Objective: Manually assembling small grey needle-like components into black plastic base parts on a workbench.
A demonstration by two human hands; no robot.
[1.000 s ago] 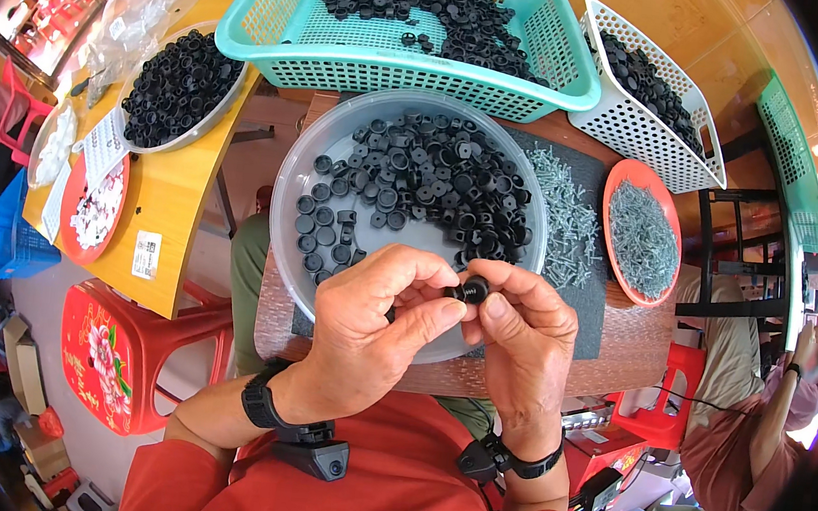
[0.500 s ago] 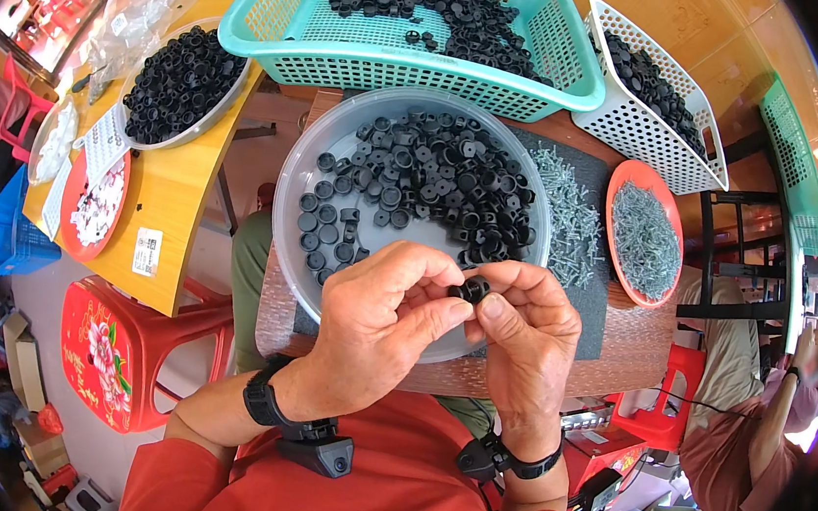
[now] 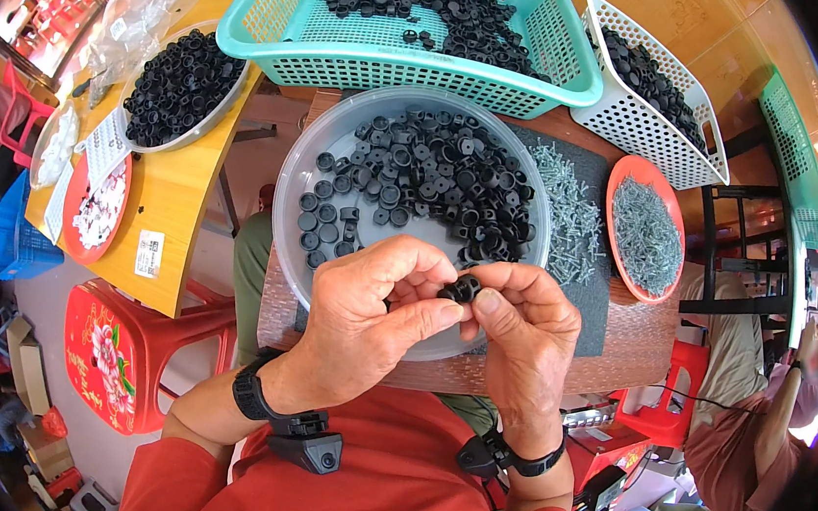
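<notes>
A small round black plastic part point(image 3: 461, 288) is pinched between both my hands, over the front of a clear round tub. My left hand point(image 3: 371, 296) grips it from the left with thumb and fingers. From the right, my right hand point(image 3: 526, 321) closes thumb and forefinger on the same part. Whether it is one piece or two pressed together, I cannot tell. Under my hands, the clear tub point(image 3: 289, 195) holds many loose black cap-like pieces point(image 3: 436, 174). Silver screws point(image 3: 565, 216) lie heaped on a dark mat right of the tub.
Behind the tub stands a teal basket point(image 3: 417, 71) of black parts, with a white basket point(image 3: 651, 146) beside it. An orange plate point(image 3: 664, 285) holds more screws. At left, a yellow table point(image 3: 181, 224) bears a bowl of black pieces. A red stool point(image 3: 113, 365) stands below it.
Both hands keep their pinch on the black part. The left hand and wrist have shifted slightly left, and the part has tilted a little.
</notes>
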